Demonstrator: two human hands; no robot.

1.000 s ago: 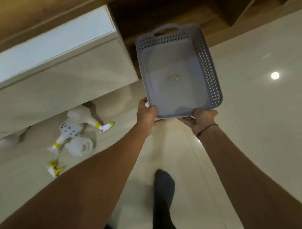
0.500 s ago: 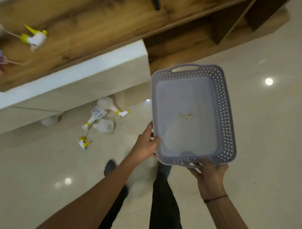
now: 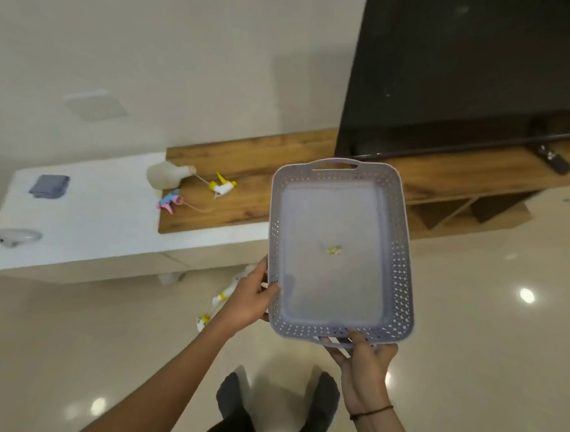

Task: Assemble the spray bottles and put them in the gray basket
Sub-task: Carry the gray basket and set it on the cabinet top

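Person is standing and holding the gray basket in the air with both hands, well above the floor, tilted so its inside is facing the camera. Left hand is gripping the left rim near the close corner, thumb curled over the edge into the basket. Right hand is holding the near end from below, thumb pressing on the perforated wall, fingers underneath near the handle slot. Basket is holding no bottles, only a tiny yellowish speck at the centre of the bottom. Task parts are scattered: a white bottle lying on the low cabinet, a yellow-and-white trigger head and a pink-and-blue trigger head beside it on the wooden top, and more white bottles with yellow collars on the floor, partly hidden behind the left hand. Judging the step as placing the basket: best setting it flat on a stable surface close to the parts, keeping both hands on until it is resting level, open side up, leaving space for assembling. A folded gray cloth, a TV and a remote are also showing. No brand, label or readable writing anywhere; bottles too small and blurred to tell.
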